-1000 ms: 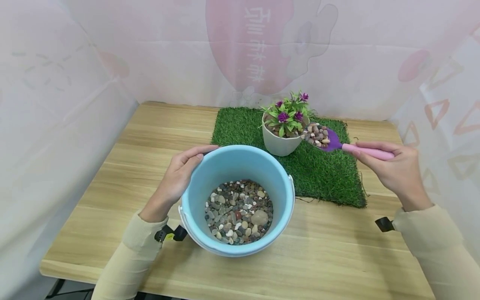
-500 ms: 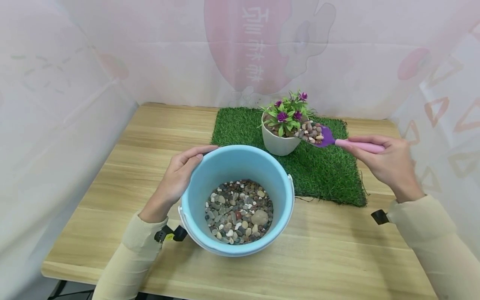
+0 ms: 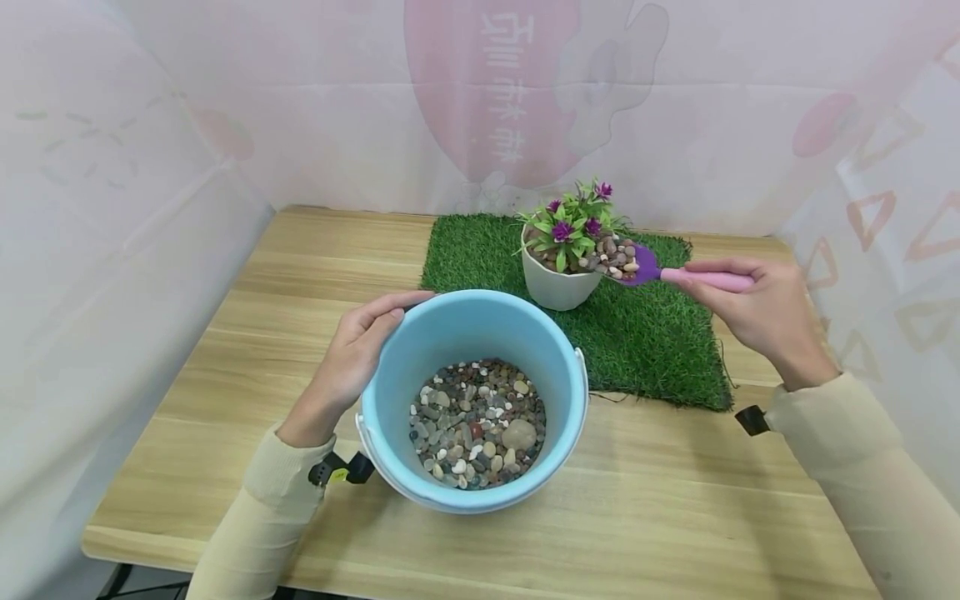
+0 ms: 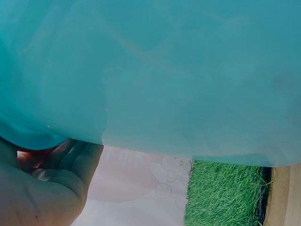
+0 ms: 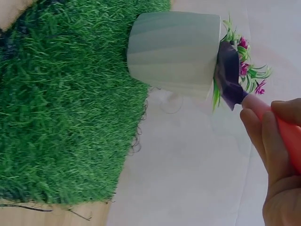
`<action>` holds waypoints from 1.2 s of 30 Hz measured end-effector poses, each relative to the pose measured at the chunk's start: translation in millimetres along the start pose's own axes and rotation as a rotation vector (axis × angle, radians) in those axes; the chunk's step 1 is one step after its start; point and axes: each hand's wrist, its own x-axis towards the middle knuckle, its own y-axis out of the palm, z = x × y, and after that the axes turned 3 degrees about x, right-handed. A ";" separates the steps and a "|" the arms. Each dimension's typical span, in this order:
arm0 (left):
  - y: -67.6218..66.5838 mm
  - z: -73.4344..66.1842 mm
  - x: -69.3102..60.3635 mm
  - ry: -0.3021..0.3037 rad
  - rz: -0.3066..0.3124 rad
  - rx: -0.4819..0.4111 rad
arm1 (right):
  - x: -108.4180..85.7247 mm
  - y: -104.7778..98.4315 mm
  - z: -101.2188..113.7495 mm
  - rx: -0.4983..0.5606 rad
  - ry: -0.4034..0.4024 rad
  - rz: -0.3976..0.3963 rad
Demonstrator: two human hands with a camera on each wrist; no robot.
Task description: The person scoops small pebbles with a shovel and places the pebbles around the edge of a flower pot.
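In the head view, a light blue bucket (image 3: 468, 304) with pebbles (image 3: 480, 433) at its bottom stands on the table. My left hand (image 3: 348, 358) holds the bucket's rim at its far left side; part of its fingers is hidden behind the rim. My right hand (image 3: 772, 317) grips the pink handle of a small garden trowel (image 3: 643, 265), its purple blade heaped with pebbles. The blade's tip is at the right rim of a white flowerpot (image 3: 557, 286) with a purple-flowered plant (image 3: 573, 225). In the right wrist view, the trowel blade (image 5: 229, 70) lies across the pot's mouth.
An artificial grass mat (image 3: 645, 350) lies under the pot, on the wooden table (image 3: 300, 267). Pale printed curtains (image 3: 337, 142) enclose the back and sides. The bucket's white handle (image 3: 581, 383) hangs down outside it.
My right hand has moved left and slightly up, bringing the loaded trowel from beside the pot to over its right rim. The left hand and bucket have stayed in place.
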 end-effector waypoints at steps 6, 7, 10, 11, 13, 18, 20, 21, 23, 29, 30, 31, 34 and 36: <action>0.7 0.3 -0.2 0.015 -0.001 0.004 | 13.1 3.6 9.5 -0.113 -0.095 -0.047; 0.9 0.4 -0.1 0.019 -0.001 0.005 | 14.8 3.7 11.8 -0.134 -0.099 -0.050; 1.2 0.4 0.0 0.025 0.002 0.006 | 18.4 2.9 18.0 -0.175 -0.094 -0.032; 1.2 0.3 0.0 0.026 0.002 0.007 | 19.3 2.4 20.1 -0.186 -0.085 -0.022; 1.2 0.0 0.1 0.027 0.002 0.009 | 21.1 1.2 24.1 -0.203 -0.062 0.007; 1.0 -0.7 0.2 0.027 0.003 0.007 | 27.8 -1.4 35.0 -0.243 -0.053 0.048; 1.1 -0.6 0.3 0.029 0.005 0.002 | 31.4 -1.7 40.6 -0.258 -0.083 0.057; 1.1 -0.4 0.3 0.029 0.005 -0.001 | 33.4 -2.0 43.9 -0.269 -0.096 0.064; 1.1 0.0 0.4 0.030 0.004 -0.001 | 37.9 -2.2 51.2 -0.297 -0.133 0.081; 0.9 1.3 0.1 0.028 -0.001 0.007 | 52.8 -3.7 75.5 -0.422 -0.153 0.161; 0.9 1.5 -0.1 0.026 0.000 0.009 | 55.3 -3.4 79.3 -0.440 -0.155 0.172; 0.9 1.7 -0.1 0.026 0.000 0.011 | 57.4 -2.8 82.9 -0.451 -0.158 0.180; 0.9 2.2 -0.3 0.026 -0.002 0.020 | 63.8 0.2 92.8 -0.460 -0.160 0.212; 1.0 2.4 -0.3 0.025 -0.003 0.023 | 67.4 1.9 98.6 -0.470 -0.167 0.229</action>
